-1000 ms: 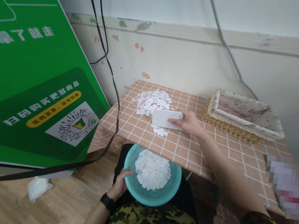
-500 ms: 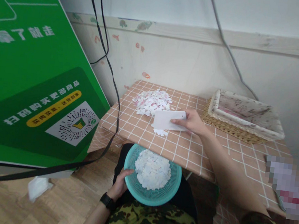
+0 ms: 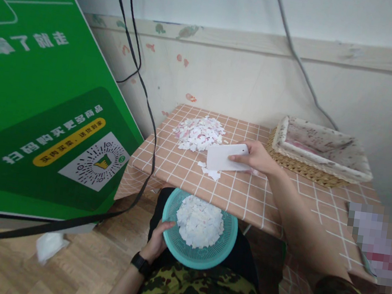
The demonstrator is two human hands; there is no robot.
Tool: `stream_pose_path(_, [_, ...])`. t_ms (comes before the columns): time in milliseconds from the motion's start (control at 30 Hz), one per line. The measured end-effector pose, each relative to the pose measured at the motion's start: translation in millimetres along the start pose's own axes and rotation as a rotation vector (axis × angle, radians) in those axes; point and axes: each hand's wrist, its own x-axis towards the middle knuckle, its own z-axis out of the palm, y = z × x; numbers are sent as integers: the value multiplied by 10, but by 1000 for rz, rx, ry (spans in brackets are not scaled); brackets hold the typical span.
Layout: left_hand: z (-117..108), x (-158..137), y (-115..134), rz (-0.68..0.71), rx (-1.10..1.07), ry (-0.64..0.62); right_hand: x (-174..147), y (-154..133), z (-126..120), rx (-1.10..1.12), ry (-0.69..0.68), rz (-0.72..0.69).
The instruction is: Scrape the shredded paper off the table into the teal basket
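My right hand [image 3: 256, 158] grips a flat white scraper card [image 3: 221, 157], a rectangle with a small hole near one corner, held on edge above the table. Just left of and below the card lies a small cluster of paper scraps [image 3: 212, 173]. A larger heap of white and pinkish scraps [image 3: 200, 132] sits behind it. At the table's front edge, my left hand [image 3: 158, 241] holds the rim of a round teal plastic basket [image 3: 228, 247] resting on my lap, thumb over the rim. White paper scraps [image 3: 200, 222] are piled inside the basket.
A cloth-lined wicker basket [image 3: 320, 151] stands at the back right of the checked tablecloth [image 3: 178, 169]. Black straps [image 3: 151, 117] hang before a green sign board [image 3: 43, 98] on the left. A white plastic bag [image 3: 50, 246] lies on the wooden floor.
My right hand and the white card have shifted slightly right, uncovering more of the small scrap cluster. My left hand and the teal basket stay put.
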Motion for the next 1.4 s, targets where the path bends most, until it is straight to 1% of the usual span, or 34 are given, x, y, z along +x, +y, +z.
stream_pose_path(100, [-1, -4, 1, 7, -4, -4, -13, -20, -54, -2, 12, -20])
stream_pose_path(200, [6, -8, -1, -4, -9, 7, -28, -23, -84, 52, 2, 1])
stream_pose_path(300, [8, -6, -3, -18, -13, 18, -26, -7, -92, 100, -40, 51])
stream_pose_path(367, [3, -2, -3, -18, -13, 18, -20, -6, -127, 95, -84, 69])
stream_pose_path(400, [-1, 0, -2, -16, -13, 17, -21, -14, -159, 85, -85, 64])
stream_pose_path(467, [-9, 1, 1, -12, -15, 12, -48, -46, -236, 58, -8, 26])
stream_pose_path(567, [-17, 0, 7, -21, -14, 8, -181, -109, -283, -24, 233, -30])
stream_pose_path(633, [-22, 4, 8, -30, -8, 14, -320, -127, -200, -106, 371, -13])
stream_pose_path(733, [-34, 22, -1, -24, -19, 27, -516, -83, 79, -187, 522, 47])
stream_pose_path(833, [-42, 36, -14, -28, -23, 47, -603, 5, 362, -233, 511, 57])
stream_pose_path(933, [-35, 33, -16, -30, -14, 55, -599, 53, 485, -230, 487, 33])
stream_pose_path(1167, [-21, 30, 5, -33, -23, 28, -630, 15, 409, -235, 482, 44])
stream_pose_path(1400, [-23, 47, 2, -28, -21, 28, -618, 89, 396, -295, 454, 61])
